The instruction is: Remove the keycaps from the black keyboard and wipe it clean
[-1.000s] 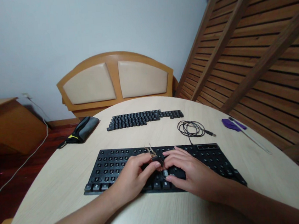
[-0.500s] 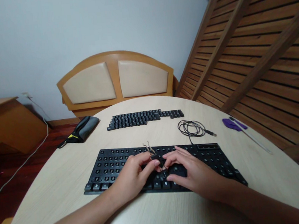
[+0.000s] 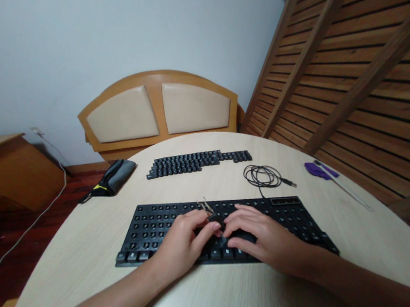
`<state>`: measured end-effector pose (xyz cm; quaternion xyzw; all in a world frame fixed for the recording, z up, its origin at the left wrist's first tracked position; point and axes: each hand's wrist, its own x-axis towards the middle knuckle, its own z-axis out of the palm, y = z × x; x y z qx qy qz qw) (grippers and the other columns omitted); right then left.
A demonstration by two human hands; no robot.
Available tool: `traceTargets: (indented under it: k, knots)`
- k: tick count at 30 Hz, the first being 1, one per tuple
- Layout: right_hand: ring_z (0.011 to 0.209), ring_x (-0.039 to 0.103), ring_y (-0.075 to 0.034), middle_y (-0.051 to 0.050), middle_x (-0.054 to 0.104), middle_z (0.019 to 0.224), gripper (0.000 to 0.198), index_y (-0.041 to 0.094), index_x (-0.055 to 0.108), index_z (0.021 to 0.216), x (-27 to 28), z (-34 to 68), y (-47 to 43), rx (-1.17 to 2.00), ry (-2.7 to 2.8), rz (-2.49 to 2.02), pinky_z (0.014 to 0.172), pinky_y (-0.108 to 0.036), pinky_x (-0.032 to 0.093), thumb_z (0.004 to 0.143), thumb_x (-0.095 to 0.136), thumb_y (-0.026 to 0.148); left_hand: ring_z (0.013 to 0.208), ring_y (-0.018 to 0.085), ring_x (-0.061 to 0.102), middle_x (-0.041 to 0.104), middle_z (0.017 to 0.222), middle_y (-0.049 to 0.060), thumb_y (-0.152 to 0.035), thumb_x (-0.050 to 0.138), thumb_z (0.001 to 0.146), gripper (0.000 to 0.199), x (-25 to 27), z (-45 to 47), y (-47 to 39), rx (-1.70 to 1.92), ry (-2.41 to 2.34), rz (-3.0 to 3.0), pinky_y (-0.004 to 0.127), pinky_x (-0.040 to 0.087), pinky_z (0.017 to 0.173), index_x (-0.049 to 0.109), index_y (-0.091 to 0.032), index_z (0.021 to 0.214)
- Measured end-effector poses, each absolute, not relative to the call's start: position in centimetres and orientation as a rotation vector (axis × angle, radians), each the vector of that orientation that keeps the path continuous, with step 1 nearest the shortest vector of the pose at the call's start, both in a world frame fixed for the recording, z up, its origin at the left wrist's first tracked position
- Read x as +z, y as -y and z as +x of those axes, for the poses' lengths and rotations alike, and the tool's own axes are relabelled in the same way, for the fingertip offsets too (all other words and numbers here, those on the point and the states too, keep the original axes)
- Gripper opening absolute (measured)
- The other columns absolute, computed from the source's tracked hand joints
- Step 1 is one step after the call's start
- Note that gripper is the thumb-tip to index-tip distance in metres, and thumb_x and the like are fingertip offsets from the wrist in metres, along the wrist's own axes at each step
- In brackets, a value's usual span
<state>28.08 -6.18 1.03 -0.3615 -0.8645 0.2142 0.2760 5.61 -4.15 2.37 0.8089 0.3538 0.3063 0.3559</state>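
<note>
Fingers of our left hand (image 3: 184, 236) pinch a small black-bodied tool with wire prongs (image 3: 216, 219) over our black plastic keyboard (image 3: 148, 227); right hand (image 3: 260, 230) curled beside the tool, can't tell if pinching. Black keycaps (image 3: 182, 164) sit in rows beyond.

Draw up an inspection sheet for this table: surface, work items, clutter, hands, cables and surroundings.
Surface: pale, wood-look table with a curved edge.
Work items: black keyboard, many caps off, some fitted along its near edge; loose keycaps in rows beyond it; wire-pronged tool.
Clutter: dark pouch at left; purple cloth at right, slim rod partly on it.
Hands: left hand grips the tool; right hand is over the keyboard, its grip unclear.
Cables: black cable coiled beyond the keyboard, plug loose; white cord off the table, at left.
Surroundings: padded headboard, slatted wood panel; other people: nothing seen.
</note>
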Motion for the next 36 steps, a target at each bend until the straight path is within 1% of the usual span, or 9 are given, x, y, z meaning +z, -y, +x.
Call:
traceTargets:
  k: [6,10,14,19,22,24,28,33,36]
  knots:
    - [0.104,0.066,-0.017,0.000,0.074,0.105,0.018,0.023,0.067,0.104,1.1,28.0,6.0,0.597,2.305,-0.911,0.108,-0.036,0.038,0.087,0.072,0.023,0.077,0.016,0.067,0.073,0.080,0.000,-0.026,0.053,0.099,0.024,2.2,5.5,4.2,0.777,-0.924,2.068,0.026,0.046,0.073,0.068,-0.018,0.082]
    - [0.099,0.067,-0.016,0.000,0.075,0.101,0.012,0.023,0.069,0.103,1.2,27.9,6.0,0.570,2.325,-0.869,0.101,-0.034,0.043,0.092,0.067,0.025,0.078,0.018,0.067,0.073,0.082,0.002,-0.028,0.052,0.100,0.025,2.1,5.6,4.1,0.755,-0.937,2.055,0.027,0.047,0.074,0.069,-0.018,0.085]
    - [0.098,0.067,-0.017,0.000,0.076,0.100,0.011,0.023,0.071,0.100,1.5,27.9,6.0,0.584,2.354,-0.882,0.098,-0.034,0.045,0.094,0.064,0.030,0.079,0.019,0.067,0.074,0.083,0.003,-0.028,0.051,0.100,0.025,2.3,5.7,4.1,0.747,-0.935,2.060,0.028,0.048,0.074,0.069,-0.018,0.085]
    - [0.103,0.066,-0.018,0.000,0.077,0.097,0.013,0.024,0.073,0.097,1.7,27.9,6.0,0.692,2.298,-0.899,0.096,-0.033,0.047,0.093,0.064,0.033,0.079,0.019,0.067,0.074,0.080,0.003,-0.027,0.050,0.099,0.026,2.3,5.8,4.0,0.770,-0.966,2.067,0.030,0.047,0.075,0.067,-0.019,0.082]
    - [0.103,0.066,-0.018,-0.002,0.075,0.103,0.010,0.024,0.073,0.096,1.7,28.0,6.0,0.803,2.161,-0.959,0.094,-0.032,0.049,0.093,0.065,0.030,0.079,0.020,0.066,0.073,0.080,0.003,-0.028,0.048,0.099,0.027,2.0,5.8,3.8,0.771,-1.012,2.059,0.031,0.047,0.076,0.066,-0.018,0.080]
    - [0.100,0.067,-0.018,-0.002,0.074,0.104,0.009,0.024,0.072,0.096,1.7,28.1,5.9,0.869,2.048,-1.067,0.091,-0.031,0.050,0.092,0.064,0.027,0.080,0.020,0.066,0.073,0.081,0.003,-0.029,0.047,0.100,0.027,1.9,5.8,3.6,0.753,-1.026,2.033,0.032,0.046,0.076,0.064,-0.018,0.082]
    - [0.087,0.068,-0.017,-0.001,0.073,0.090,0.010,0.022,0.069,0.097,1.8,28.1,5.8,0.937,1.884,-1.241,0.081,-0.028,0.052,0.092,0.061,0.028,0.079,0.020,0.066,0.073,0.081,0.003,-0.028,0.046,0.100,0.027,1.9,5.8,3.6,0.723,-1.038,2.017,0.033,0.045,0.076,0.063,-0.018,0.082]
    - [0.095,0.068,-0.019,-0.004,0.073,0.102,0.019,0.021,0.067,0.108,1.8,27.8,5.7,0.927,1.847,-1.237,0.088,-0.032,0.053,0.090,0.062,0.027,0.079,0.021,0.065,0.072,0.080,0.003,-0.028,0.046,0.100,0.027,2.2,6.0,3.6,0.728,-1.037,2.030,0.033,0.045,0.076,0.062,-0.018,0.081]
    - [0.095,0.069,-0.020,-0.005,0.074,0.104,0.022,0.021,0.068,0.109,2.4,27.7,5.4,0.933,1.840,-1.258,0.089,-0.035,0.054,0.089,0.062,0.027,0.079,0.021,0.066,0.072,0.080,0.004,-0.028,0.046,0.100,0.027,2.1,6.0,3.5,0.738,-1.017,2.033,0.033,0.045,0.077,0.062,-0.019,0.081]
